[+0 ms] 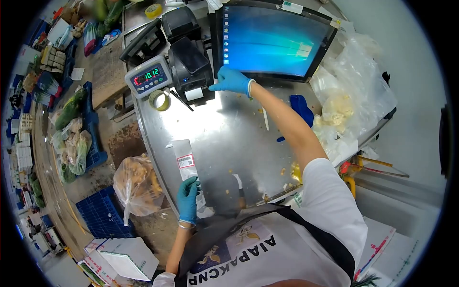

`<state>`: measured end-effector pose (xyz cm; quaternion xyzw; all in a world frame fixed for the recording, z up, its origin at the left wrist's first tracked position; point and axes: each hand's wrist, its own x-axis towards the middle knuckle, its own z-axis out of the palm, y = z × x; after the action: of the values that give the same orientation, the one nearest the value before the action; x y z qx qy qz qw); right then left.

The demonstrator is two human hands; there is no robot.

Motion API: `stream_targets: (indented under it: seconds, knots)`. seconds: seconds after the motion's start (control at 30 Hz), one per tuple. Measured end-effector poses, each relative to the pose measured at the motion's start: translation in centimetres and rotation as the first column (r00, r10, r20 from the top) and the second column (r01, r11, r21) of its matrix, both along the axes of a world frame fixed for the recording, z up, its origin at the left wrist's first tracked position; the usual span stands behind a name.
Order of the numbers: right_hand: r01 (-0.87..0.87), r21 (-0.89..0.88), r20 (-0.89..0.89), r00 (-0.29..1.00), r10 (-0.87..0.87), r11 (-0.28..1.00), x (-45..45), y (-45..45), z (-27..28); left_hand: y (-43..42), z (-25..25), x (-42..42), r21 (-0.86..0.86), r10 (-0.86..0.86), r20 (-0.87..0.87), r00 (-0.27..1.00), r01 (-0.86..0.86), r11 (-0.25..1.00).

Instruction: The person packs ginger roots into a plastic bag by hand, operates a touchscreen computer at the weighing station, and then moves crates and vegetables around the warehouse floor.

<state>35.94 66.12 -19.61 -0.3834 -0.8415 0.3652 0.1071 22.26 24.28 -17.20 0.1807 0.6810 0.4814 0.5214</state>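
Note:
My right hand [233, 80], in a blue glove, reaches to the lower left corner of the monitor [272, 40], with its fingers apart and holding nothing I can see. Just left of its fingertips is a black label printer [190, 62] with a white label [194, 93] in its front slot. Lower down, my left hand [188, 200], also gloved, has its fingers bent over the edge of a pale strip [180, 148] that carries a red-bordered barcode label [185, 161]. The strip lies on the steel table [220, 153]; its lower end is partly hidden by the hand.
A scale display [149, 76] reading 10.12 stands beside a tape roll [159, 100] and a black pen [181, 101]. A knife [238, 182] lies near my apron. Plastic bags [354, 91] crowd the right side. A bag of ginger-like roots [138, 184] sits left of the table.

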Motion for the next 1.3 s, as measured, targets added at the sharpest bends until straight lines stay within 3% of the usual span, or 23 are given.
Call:
stream_targets:
  seconds: [0.1,0.2,0.33,0.47,0.67,0.83,0.97,1.1,1.3]
  knots:
    - [-0.007,-0.023,-0.043,0.999,0.006,1.0,0.5,0.1,0.6,-0.3,-0.9,0.3,-0.024,-0.002,0.032,0.999,0.002,1.0]
    - [0.073,-0.356,-0.048,0.994,-0.097,0.932,1.1,2.1,0.3,0.5,-0.8,1.2,-0.024,-0.055,0.053,0.997,0.056,0.998]
    - [-0.07,-0.198,0.022,0.997,0.076,0.978,0.7,1.0,0.5,2.1,0.0,2.1,0.004,-0.105,0.051,0.993,0.105,0.995]
    - [-0.061,-0.231,-0.078,0.996,0.044,0.971,1.8,-2.6,-2.0,2.2,-0.5,2.5,-0.014,-0.105,0.063,0.992,0.107,0.994]
    - [-0.044,-0.161,0.078,0.995,0.058,0.986,4.1,-4.4,-4.4,1.9,-1.5,2.4,-0.028,-0.101,0.085,0.991,0.104,0.994]
    - [0.059,-0.16,0.015,0.998,-0.058,0.985,4.1,-2.5,-4.2,2.4,-0.9,2.7,-0.042,-0.1,0.09,0.991,0.104,0.994]
    - [0.064,0.0,0.042,0.997,-0.064,0.998,3.4,-0.6,-4.9,2.2,-1.1,2.7,-0.04,-0.099,0.099,0.99,0.103,0.994]
    - [0.168,-0.309,0.0,0.984,-0.177,0.936,3.1,-0.4,-3.9,1.9,-1.2,2.7,-0.037,-0.096,0.099,0.99,0.1,0.994]
    - [0.126,-0.251,-0.013,0.991,-0.134,0.96,3.3,-2.2,-4.1,1.8,-1.6,2.9,-0.032,-0.09,0.124,0.988,0.095,0.995]
